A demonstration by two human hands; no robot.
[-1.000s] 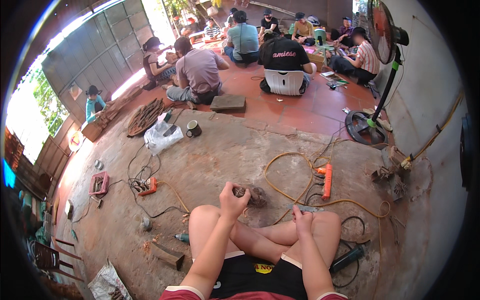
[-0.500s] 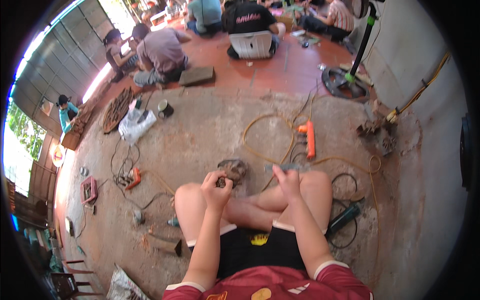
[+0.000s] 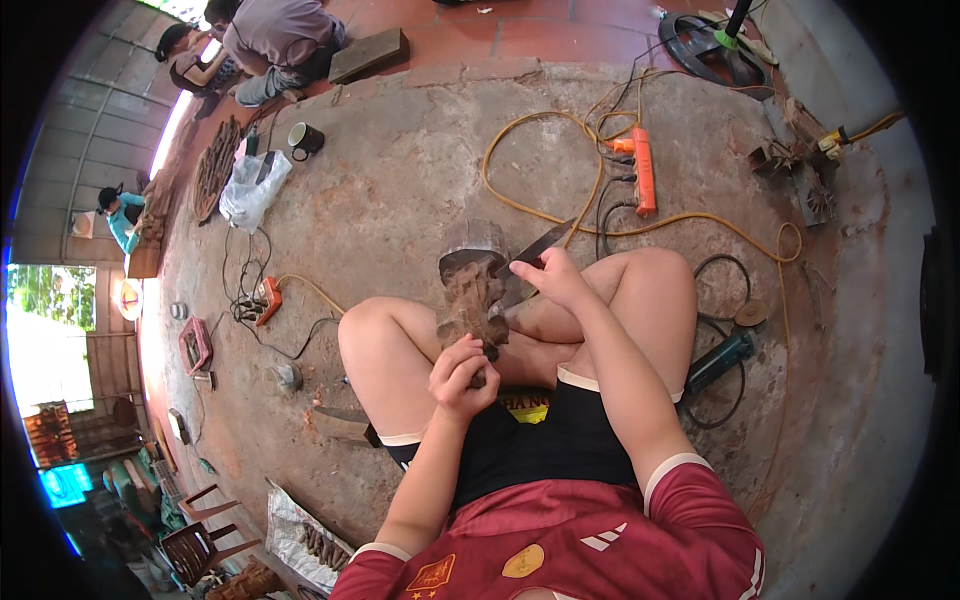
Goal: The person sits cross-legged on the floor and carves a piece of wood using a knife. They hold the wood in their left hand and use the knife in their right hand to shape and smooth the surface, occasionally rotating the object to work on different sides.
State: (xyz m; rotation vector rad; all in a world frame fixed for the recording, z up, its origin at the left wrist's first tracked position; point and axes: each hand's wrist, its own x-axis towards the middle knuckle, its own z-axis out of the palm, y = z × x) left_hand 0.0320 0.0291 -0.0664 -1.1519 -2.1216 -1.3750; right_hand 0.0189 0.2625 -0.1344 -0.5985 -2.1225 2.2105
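Gripping a brown carved piece [image 3: 468, 292], nearer and left of the orange power strip [image 3: 643, 172], my left hand [image 3: 463, 378] faces my right hand [image 3: 553, 280], fingers closed on a dark flat tool [image 3: 549, 242]; form seems roughed out, remainder unclear.

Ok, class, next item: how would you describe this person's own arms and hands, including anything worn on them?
The left hand and right hand are bare, with no gloves or watch visible. The forearms are uncovered too. Short maroon sleeves end in pale bands.

A mug [image 3: 311, 141] sits near a plastic bag [image 3: 248, 196] — rightward, an orange power strip [image 3: 644, 178].
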